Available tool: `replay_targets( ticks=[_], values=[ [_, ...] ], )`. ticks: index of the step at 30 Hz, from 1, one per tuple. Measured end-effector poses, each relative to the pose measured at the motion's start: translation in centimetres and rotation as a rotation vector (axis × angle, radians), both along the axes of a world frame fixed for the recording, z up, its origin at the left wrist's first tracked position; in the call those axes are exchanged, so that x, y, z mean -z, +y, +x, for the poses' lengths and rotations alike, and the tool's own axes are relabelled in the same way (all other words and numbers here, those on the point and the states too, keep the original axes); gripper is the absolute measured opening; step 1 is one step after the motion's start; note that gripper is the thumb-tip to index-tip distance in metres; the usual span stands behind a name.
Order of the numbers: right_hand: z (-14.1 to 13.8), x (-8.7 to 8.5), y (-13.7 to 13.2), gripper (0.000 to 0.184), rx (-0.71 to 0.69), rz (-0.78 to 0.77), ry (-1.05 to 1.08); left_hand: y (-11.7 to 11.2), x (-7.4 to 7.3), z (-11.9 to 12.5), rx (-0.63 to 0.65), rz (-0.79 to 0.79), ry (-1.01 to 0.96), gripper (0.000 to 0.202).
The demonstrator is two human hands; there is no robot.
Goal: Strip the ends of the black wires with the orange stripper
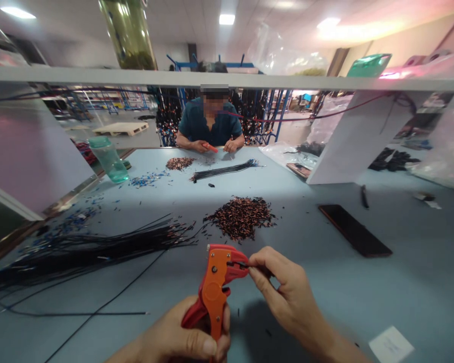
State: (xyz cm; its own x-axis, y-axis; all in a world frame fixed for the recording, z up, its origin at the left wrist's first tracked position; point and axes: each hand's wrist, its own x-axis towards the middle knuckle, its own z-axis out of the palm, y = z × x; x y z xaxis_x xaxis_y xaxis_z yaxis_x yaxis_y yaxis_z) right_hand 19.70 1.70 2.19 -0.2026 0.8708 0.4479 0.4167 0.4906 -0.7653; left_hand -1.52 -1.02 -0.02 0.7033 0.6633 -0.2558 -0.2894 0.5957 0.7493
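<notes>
My left hand [196, 333] is wrapped around the handles of an orange and red wire stripper [214, 290], held upright. My right hand [287, 287] pinches thumb and forefinger together right at the stripper's jaws. What sits between those fingertips is too small and dark to make out. Just beyond the tool lies a heap of short black and copper-coloured pieces [242, 217]. To the left spreads a bundle of long black wires [109, 252], with single wires straying toward the front edge.
Across the table a person [211, 123] holds a red tool near more black wires [227, 170]. A phone [353, 229] and a white paper square [391, 345] lie at right. A green bottle [109, 160] stands at far left. A shelf [227, 80] spans overhead.
</notes>
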Motion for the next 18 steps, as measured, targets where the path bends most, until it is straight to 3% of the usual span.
replay_targets(
  ticks=[4, 18],
  values=[
    [0.01, -0.32, -0.14, 0.015, -0.007, 0.019, -0.002, -0.05, 0.62, -0.14, -0.019, 0.017, 0.044, 0.027],
    [0.1, -0.17, -0.23, 0.014, 0.004, 0.021, -0.048, -0.14, 0.51, 0.1, -0.051, 0.008, 0.078, 0.024]
  ],
)
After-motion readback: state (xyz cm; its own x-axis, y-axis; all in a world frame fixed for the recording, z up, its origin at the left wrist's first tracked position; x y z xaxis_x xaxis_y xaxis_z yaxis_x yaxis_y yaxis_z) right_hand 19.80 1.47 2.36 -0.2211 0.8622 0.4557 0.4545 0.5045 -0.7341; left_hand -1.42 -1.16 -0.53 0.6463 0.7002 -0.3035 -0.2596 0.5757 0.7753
